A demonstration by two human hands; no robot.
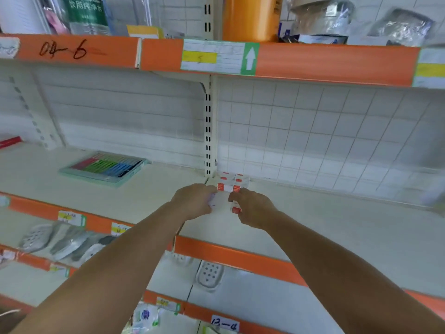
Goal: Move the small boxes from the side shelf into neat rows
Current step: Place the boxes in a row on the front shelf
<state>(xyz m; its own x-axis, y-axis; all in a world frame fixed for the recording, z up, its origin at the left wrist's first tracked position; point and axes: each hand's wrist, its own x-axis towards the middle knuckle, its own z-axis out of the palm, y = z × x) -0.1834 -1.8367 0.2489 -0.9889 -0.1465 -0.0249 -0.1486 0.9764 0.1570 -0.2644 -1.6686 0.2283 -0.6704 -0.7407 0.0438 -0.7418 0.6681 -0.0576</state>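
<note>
Nearest the camera, below the cream middle shelf [313,237], lower shelves hold white perforated soap dishes [209,276] and a handwritten label [225,323] reading 13-4 on an orange edge strip. Both forearms reach up over the front of that middle shelf. The left hand [192,201] has its fingers curled round the left end of a small white box [220,200], and the right hand [252,208] grips the right end of what may be the same box or a second one, a red end panel showing by its fingers; blur hides how many boxes are held. Just behind the hands, at the foot of the slotted upright [208,131], stands a cluster of small white boxes with red ends [232,182], touching one another against the back panel. Left of the upright lies a flat tray of coloured pens [103,168]. Above, the top shelf carries an orange cylinder [250,18].
</note>
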